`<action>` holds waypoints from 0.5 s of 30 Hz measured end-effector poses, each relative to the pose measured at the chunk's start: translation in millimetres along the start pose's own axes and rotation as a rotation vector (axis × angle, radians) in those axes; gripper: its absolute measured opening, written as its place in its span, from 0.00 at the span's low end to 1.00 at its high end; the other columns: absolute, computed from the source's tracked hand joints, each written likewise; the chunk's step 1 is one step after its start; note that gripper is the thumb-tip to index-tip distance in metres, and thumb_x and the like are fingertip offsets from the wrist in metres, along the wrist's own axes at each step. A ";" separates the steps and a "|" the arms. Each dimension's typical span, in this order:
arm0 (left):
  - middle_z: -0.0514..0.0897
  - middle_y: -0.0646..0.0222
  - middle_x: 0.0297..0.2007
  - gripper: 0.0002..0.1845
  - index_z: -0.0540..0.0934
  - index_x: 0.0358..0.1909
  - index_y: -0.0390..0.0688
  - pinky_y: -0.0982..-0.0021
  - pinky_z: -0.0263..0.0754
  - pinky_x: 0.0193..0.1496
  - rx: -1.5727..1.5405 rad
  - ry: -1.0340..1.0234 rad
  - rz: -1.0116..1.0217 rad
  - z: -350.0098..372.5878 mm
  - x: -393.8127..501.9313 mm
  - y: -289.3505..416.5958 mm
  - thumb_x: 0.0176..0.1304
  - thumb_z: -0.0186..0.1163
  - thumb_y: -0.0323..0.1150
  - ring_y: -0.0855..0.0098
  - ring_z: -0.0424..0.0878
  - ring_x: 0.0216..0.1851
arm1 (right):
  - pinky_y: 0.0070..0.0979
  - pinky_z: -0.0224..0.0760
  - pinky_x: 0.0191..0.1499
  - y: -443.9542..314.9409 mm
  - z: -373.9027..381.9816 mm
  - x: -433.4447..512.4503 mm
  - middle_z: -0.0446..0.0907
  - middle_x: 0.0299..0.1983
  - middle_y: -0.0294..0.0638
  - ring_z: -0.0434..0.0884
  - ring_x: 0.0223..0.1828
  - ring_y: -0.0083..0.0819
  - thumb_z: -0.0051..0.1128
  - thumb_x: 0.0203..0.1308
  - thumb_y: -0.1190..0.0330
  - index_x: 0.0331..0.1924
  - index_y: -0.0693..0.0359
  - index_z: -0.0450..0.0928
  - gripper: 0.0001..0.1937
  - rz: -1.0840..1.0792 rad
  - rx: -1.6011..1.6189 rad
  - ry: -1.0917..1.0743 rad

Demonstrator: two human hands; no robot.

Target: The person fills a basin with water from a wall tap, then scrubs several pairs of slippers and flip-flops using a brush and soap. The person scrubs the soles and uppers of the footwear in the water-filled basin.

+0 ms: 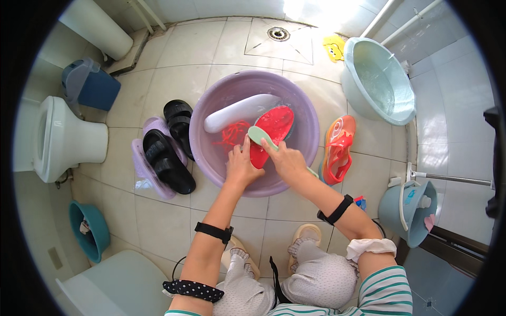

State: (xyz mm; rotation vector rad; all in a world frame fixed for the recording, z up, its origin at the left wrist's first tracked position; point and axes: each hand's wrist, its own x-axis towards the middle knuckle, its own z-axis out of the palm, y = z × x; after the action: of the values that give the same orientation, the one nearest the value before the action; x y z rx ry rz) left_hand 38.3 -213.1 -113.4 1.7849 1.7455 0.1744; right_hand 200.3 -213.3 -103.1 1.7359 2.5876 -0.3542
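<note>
A round purple plastic basin [312, 158] with water stands on the floor before me. My left hand [242, 164] grips the near end of a red sandal [275, 122] in the basin. In my right hand [287, 160] is a light green long-handled brush [259, 135], its head over the sandal near my left fingertips; its bristles are hidden. Red straps [234, 133] lie in the water left of the sandal. Behind them a white, elongated plastic piece [241, 112] slants across the basin. To the basin's right rests an orange and red sandal [338, 150].
Black slippers [168, 161] lie on purple slippers [148, 173] at the basin's left. A pale green tub [350, 75] with water stands back right, a bucket [395, 213] at right. Further left are a toilet [89, 140], a blue bin [99, 89] and a teal tub [103, 233]. A floor drain [278, 34] lies behind.
</note>
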 end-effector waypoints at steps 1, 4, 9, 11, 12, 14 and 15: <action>0.67 0.53 0.52 0.60 0.49 0.69 0.53 0.52 0.72 0.50 0.003 0.013 0.016 0.9 -2.0 -1.5 0.27 0.70 0.38 0.51 0.69 0.51 | 0.33 0.76 0.27 10.4 -2.4 7.9 0.75 0.35 0.51 0.81 0.25 0.41 0.45 0.55 0.74 0.63 0.48 0.63 0.28 0.067 -0.026 -0.002; 0.67 0.53 0.52 0.60 0.50 0.69 0.53 0.52 0.72 0.50 0.003 0.023 0.050 1.8 -6.7 -2.2 0.27 0.70 0.38 0.51 0.68 0.52 | 0.34 0.76 0.30 48.1 -9.1 39.1 0.76 0.34 0.50 0.82 0.27 0.41 0.44 0.56 0.74 0.63 0.47 0.63 0.27 0.213 -0.106 0.034; 0.67 0.53 0.51 0.60 0.50 0.69 0.53 0.51 0.72 0.49 -0.018 0.034 0.041 1.2 -7.0 -2.8 0.27 0.71 0.39 0.51 0.68 0.52 | 0.36 0.76 0.32 32.8 -3.0 26.2 0.74 0.35 0.51 0.81 0.29 0.43 0.44 0.57 0.74 0.66 0.47 0.57 0.31 0.322 -0.085 -0.044; 0.68 0.53 0.50 0.61 0.50 0.69 0.53 0.51 0.72 0.50 -0.026 0.059 0.035 1.5 -5.5 -4.8 0.26 0.71 0.39 0.50 0.68 0.52 | 0.37 0.76 0.29 7.3 1.9 -2.6 0.73 0.34 0.50 0.81 0.26 0.44 0.44 0.56 0.75 0.66 0.46 0.57 0.31 0.182 -0.036 -0.064; 0.68 0.53 0.50 0.60 0.50 0.69 0.52 0.53 0.70 0.51 -0.055 0.056 0.033 1.1 -4.8 -5.9 0.26 0.70 0.39 0.50 0.68 0.51 | 0.37 0.75 0.28 1.7 2.3 -14.4 0.72 0.33 0.49 0.80 0.25 0.44 0.45 0.55 0.75 0.66 0.45 0.57 0.32 0.163 -0.022 -0.086; 0.69 0.52 0.49 0.60 0.49 0.69 0.50 0.56 0.68 0.55 -0.089 0.047 0.012 -1.3 -4.4 -9.4 0.26 0.70 0.38 0.49 0.68 0.49 | 0.37 0.74 0.24 0.2 1.8 -28.1 0.71 0.31 0.48 0.79 0.22 0.44 0.46 0.54 0.76 0.66 0.43 0.57 0.33 0.080 -0.035 -0.069; 0.69 0.51 0.49 0.61 0.49 0.69 0.50 0.57 0.67 0.55 -0.111 0.054 0.023 -3.2 -3.1 -10.6 0.26 0.70 0.38 0.49 0.68 0.49 | 0.37 0.74 0.24 6.7 -0.3 -25.8 0.71 0.31 0.48 0.79 0.22 0.44 0.46 0.54 0.76 0.66 0.44 0.57 0.33 0.060 -0.048 -0.089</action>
State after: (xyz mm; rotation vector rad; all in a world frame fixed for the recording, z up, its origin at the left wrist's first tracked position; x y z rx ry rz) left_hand 27.2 -215.8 -115.3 1.7353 1.7188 0.3248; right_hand 216.5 -234.3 -100.6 1.7364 2.4561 -0.3568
